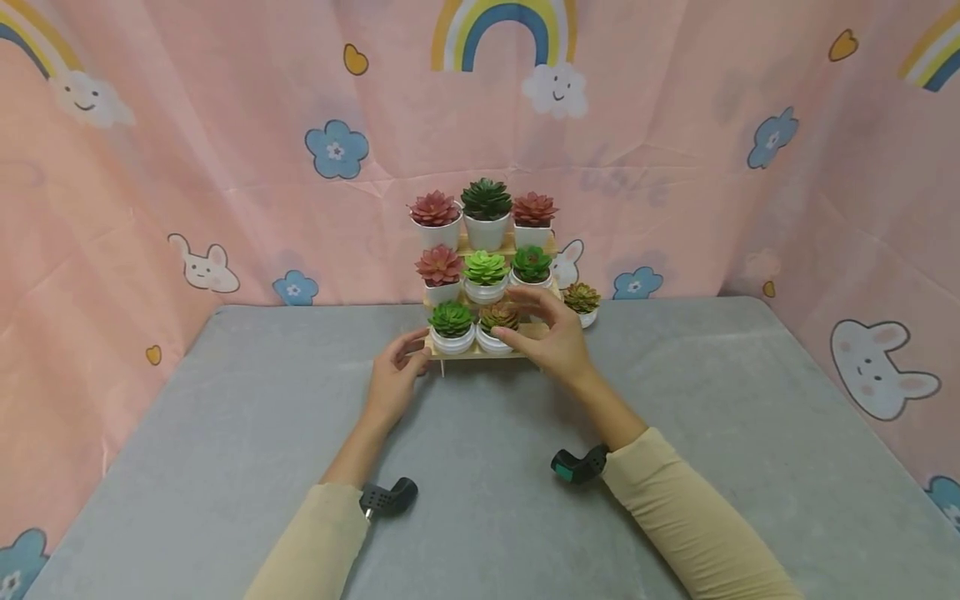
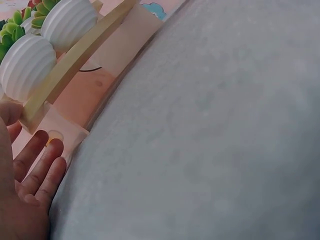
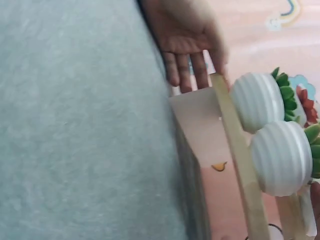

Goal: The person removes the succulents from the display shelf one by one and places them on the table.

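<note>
A three-tier wooden stand [image 1: 551,327] holds small artificial succulents in white pots. My left hand [image 1: 393,371] is at the left end of its lowest shelf. There, thumb and forefinger pinch the shelf corner [image 2: 32,117], while the other fingers extend below it in the left wrist view. My right hand [image 1: 558,337] holds a brownish-green succulent [image 1: 498,317] in a ribbed white pot [image 3: 282,160] on that shelf, thumb at its right side. Left of this pot sits a bright green succulent [image 1: 452,319]. The right hand's fingers are mostly outside the right wrist view.
Another potted succulent [image 1: 582,300] stands on the grey tabletop [image 1: 480,500], right of the stand. Red and green succulents fill the middle and top tiers, including a dark green one [image 1: 487,200]. A pink patterned curtain [image 1: 262,192] hangs behind.
</note>
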Demonstrator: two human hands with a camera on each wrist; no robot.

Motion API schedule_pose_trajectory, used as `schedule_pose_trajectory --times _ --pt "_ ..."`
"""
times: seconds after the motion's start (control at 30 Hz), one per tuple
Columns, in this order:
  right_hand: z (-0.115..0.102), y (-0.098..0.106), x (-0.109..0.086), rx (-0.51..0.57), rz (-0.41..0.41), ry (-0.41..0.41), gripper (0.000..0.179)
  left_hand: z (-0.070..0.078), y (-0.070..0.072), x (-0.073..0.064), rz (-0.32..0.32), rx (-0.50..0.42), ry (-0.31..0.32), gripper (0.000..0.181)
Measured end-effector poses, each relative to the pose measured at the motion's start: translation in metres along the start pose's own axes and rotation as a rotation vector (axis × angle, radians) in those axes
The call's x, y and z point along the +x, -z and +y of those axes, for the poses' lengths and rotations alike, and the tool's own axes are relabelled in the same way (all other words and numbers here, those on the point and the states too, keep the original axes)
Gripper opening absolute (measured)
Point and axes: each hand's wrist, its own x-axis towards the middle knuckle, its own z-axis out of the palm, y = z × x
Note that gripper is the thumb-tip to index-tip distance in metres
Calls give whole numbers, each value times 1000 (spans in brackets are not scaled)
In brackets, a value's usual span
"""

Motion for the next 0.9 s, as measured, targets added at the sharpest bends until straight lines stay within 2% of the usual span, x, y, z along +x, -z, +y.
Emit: schedule_pose_trajectory --times 0.17,0.4,0.57,0.7,0.83,0.9 --pt "9 -5 -4 -67 -2 34 54 1 0 0 -6 -5 -2 35" --pt "14 -14 -8 -78 27 36 53 1 0 0 -11 -9 -5 35" --pt "-3 -18 -12 -91 31 50 49 2 -1 1 -9 -15 0 35" --pt "-8 -18 -14 -111 21 47 46 2 -1 0 -12 -24 3 35" --pt "-5 -18 -13 -113 25 63 46 2 -1 -1 -11 -25 -2 35" --pt "5 -19 -12 -111 30 83 47 2 -1 -1 -10 -25 -2 35"
